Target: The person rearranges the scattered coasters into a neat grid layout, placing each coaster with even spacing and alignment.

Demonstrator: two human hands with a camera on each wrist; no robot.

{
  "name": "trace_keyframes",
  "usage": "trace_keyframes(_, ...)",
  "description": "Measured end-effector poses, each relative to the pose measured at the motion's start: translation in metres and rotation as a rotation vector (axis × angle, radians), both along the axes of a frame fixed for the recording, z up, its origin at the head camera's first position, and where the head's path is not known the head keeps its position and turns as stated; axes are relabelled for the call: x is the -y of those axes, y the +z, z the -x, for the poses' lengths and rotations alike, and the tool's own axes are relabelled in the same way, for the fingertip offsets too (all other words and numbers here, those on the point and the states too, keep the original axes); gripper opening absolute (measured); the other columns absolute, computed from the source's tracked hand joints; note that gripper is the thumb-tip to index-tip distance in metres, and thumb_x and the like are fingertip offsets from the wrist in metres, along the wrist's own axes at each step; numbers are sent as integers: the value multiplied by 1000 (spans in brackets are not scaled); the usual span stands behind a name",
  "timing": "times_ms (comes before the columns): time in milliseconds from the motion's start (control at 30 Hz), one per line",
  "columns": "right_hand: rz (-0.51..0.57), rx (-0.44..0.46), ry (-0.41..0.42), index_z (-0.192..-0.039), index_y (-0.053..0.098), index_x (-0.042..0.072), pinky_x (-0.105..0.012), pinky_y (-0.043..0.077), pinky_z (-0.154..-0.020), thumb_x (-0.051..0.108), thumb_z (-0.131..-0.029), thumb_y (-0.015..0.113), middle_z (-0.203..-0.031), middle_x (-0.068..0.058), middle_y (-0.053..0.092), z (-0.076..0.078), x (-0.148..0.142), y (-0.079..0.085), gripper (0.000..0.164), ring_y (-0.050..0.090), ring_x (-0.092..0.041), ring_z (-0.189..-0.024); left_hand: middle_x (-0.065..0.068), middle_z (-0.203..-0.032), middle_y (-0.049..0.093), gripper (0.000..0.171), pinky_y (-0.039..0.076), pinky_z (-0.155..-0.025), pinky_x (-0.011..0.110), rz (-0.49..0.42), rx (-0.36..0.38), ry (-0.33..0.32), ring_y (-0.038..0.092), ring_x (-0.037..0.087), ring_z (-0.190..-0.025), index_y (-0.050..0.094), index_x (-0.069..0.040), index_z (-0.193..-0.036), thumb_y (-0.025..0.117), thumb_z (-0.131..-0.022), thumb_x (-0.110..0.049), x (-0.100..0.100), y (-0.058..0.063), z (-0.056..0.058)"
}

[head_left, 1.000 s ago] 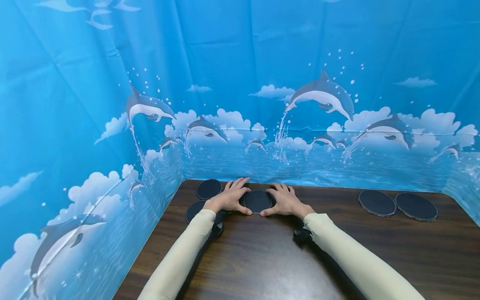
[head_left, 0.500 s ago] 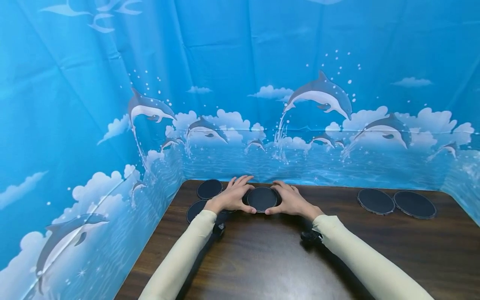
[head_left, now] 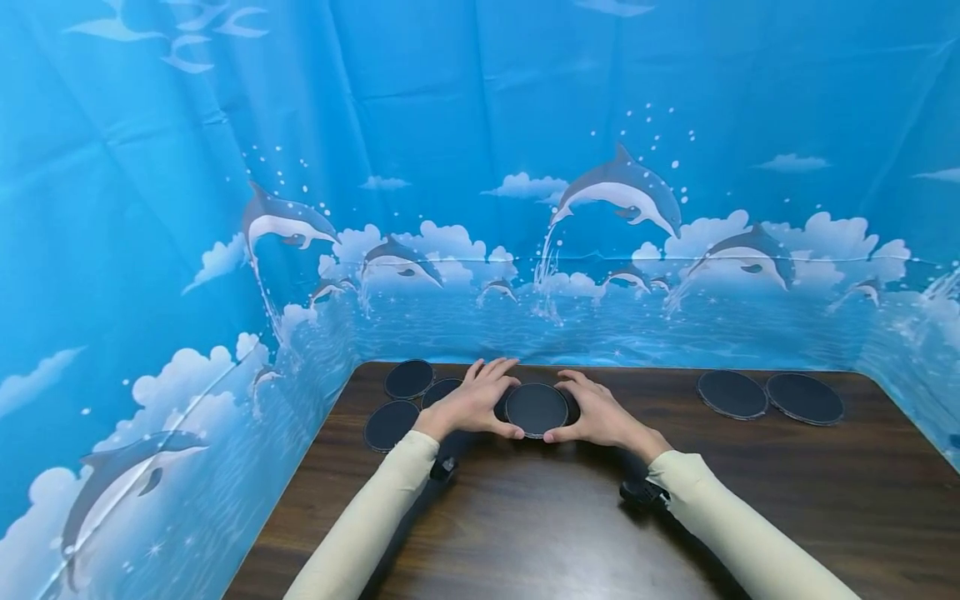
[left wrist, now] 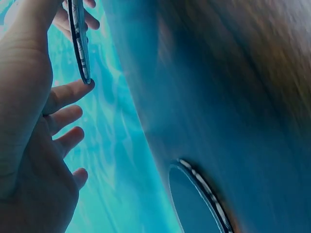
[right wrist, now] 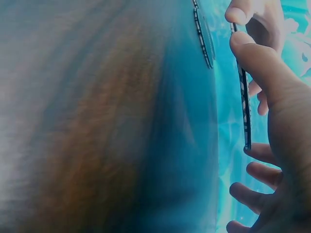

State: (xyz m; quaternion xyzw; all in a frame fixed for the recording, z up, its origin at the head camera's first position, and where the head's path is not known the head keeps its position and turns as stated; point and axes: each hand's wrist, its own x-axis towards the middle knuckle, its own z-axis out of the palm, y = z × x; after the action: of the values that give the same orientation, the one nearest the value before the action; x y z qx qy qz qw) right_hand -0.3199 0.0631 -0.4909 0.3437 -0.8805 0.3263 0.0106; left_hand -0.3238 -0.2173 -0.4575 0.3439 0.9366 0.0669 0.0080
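In the head view a round black coaster (head_left: 536,410) is held between both hands near the far side of the table. My left hand (head_left: 474,406) grips its left edge with thumb and index finger; the other fingers spread outward. On the opposite edge my right hand (head_left: 602,414) does the same. The right wrist view shows the coaster edge-on (right wrist: 244,97), thin with a light-and-dark patterned rim, raised off the tabletop. From the left wrist, part of that rim (left wrist: 80,43) appears by the index fingertip. Left of my left hand lie three similar coasters, one of them (head_left: 438,392) partly covered by the hand.
The two other left coasters are a far one (head_left: 409,379) and a nearer one (head_left: 391,425). Two more, a left one (head_left: 732,394) and a right one (head_left: 805,398), lie side by side at the back right. A blue dolphin-print curtain (head_left: 480,208) borders the brown wooden table (head_left: 525,517).
Both hands have carried the coaster to the right, away from the left group. The coaster beside my left hand shows more now. The head view has turned slightly right.
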Motion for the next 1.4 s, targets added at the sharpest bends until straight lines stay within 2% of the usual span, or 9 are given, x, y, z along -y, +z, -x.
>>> trace_keyframes(133,-11,-9,1,-139,60,3,-69,24,-109,67,-76,81,-156,-18,37,-6,-3,-5,92,39,-44,-138,12,-166,20,88,4,-119,58,23,-12,-8,13,32,-152,57,-13,-140,67,-80,-77,-3,-2,-6)
trace_keyframes(333,-78,-14,-17,-137,62,3,-67,22,-111,71,-73,80,-154,-18,40,-14,-5,-7,95,39,-43,-138,8,-167,20,88,4,-120,55,39,25,13,13,28,-153,58,-14,-138,68,-79,-79,-9,-9,-15)
trace_keyframes(633,-109,1,-25,-137,62,1,-69,28,-107,70,-72,81,-148,-17,48,-21,-7,-13,96,44,-41,-134,11,-165,23,88,8,-119,58,57,35,-7,16,32,-152,59,-14,-137,66,-79,-80,-15,-18,-18)
trace_keyframes(900,-142,-4,-34,-137,61,0,-67,30,-107,69,-72,82,-148,-18,47,-27,-6,-17,97,43,-41,-136,11,-165,25,88,8,-119,58,74,47,-5,16,31,-152,58,-14,-139,66,-80,-79,-17,-26,-25)
trace_keyframes(1133,-203,1,-26,-138,61,-2,-66,30,-108,68,-71,83,-150,-19,46,-26,-1,-10,100,39,-41,-139,8,-166,22,87,6,-120,55,139,29,26,14,28,-153,57,-15,-140,66,-81,-78,-21,-25,-29)
trace_keyframes(1400,-234,38,-43,-140,59,-3,-66,28,-110,66,-71,84,-153,-19,43,-28,-2,-8,101,34,-43,-142,9,-165,23,87,9,-119,56,158,15,14,15,29,-152,57,-13,-141,66,-82,-76,-25,-25,-30)
